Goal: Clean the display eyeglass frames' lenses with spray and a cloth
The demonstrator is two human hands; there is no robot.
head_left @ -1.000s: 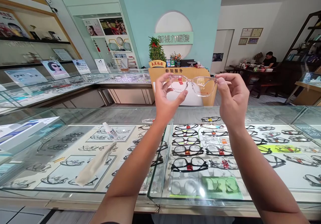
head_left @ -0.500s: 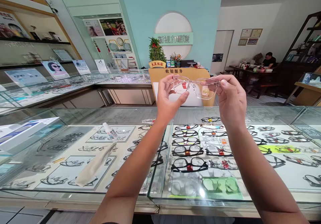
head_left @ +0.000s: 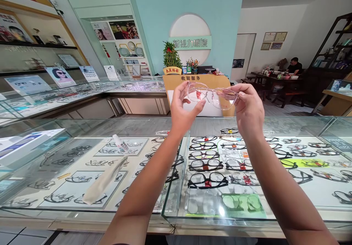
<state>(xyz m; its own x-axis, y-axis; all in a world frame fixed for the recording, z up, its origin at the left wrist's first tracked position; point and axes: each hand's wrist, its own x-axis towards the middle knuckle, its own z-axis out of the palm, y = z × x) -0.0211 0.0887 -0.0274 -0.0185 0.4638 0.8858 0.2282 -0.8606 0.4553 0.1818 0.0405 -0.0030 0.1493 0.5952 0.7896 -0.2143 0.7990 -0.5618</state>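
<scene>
A pair of clear-framed eyeglasses (head_left: 209, 90) is held up in the air above the glass counter, lenses facing outward and tilted slightly down to the right. My left hand (head_left: 183, 104) grips the left side of the frame, its thumb stretched out below the left lens. At the right end, my right hand (head_left: 250, 104) pinches the frame near the hinge between thumb and fingers. Below my arms, rows of eyeglasses (head_left: 208, 180) lie inside the counter, several with red tags on the bridge.
On the glass counter (head_left: 169, 215) lie a beige cloth (head_left: 103, 182) and a white spray bottle (head_left: 120, 143), with a white box (head_left: 30, 144) farther left. A cashier desk (head_left: 198, 79) with a plant (head_left: 171, 56) stands ahead. One person (head_left: 294, 66) sits at a far table.
My right hand has moved a little left and slightly down. The eyeglasses have turned and tipped, their right end lower now. My left hand has barely moved.
</scene>
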